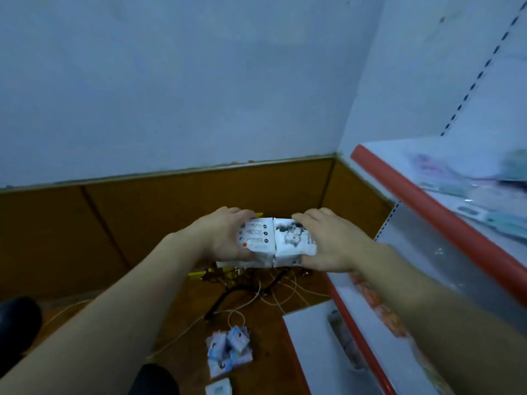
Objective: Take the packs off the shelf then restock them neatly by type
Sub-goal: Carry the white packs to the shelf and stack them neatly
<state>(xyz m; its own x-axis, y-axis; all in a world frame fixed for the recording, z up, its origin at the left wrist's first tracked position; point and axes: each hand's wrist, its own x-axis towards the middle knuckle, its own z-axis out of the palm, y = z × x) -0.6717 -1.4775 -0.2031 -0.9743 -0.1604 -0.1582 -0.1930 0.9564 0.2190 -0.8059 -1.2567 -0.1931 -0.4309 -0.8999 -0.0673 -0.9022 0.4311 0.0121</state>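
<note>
I hold two white packs side by side in the air, in front of me. My left hand (219, 235) grips the left pack (256, 238), which shows small print and icons. My right hand (330, 240) grips the right pack (293, 240), which shows a grey picture. The two packs touch along their inner edges. On the floor below lies a pile of blue and white packs (229, 349), with one more white pack (218, 387) nearer me. To the right stands the shelf with a red edge (427, 212), and blurred packs (462, 183) lie on its top level.
White cables (273, 295) and a dark metal stand (233, 292) lie on the brown floor under my hands. A lower shelf level (316, 352) with a red rim juts out at the bottom right. A dark object (17, 329) sits at the left edge.
</note>
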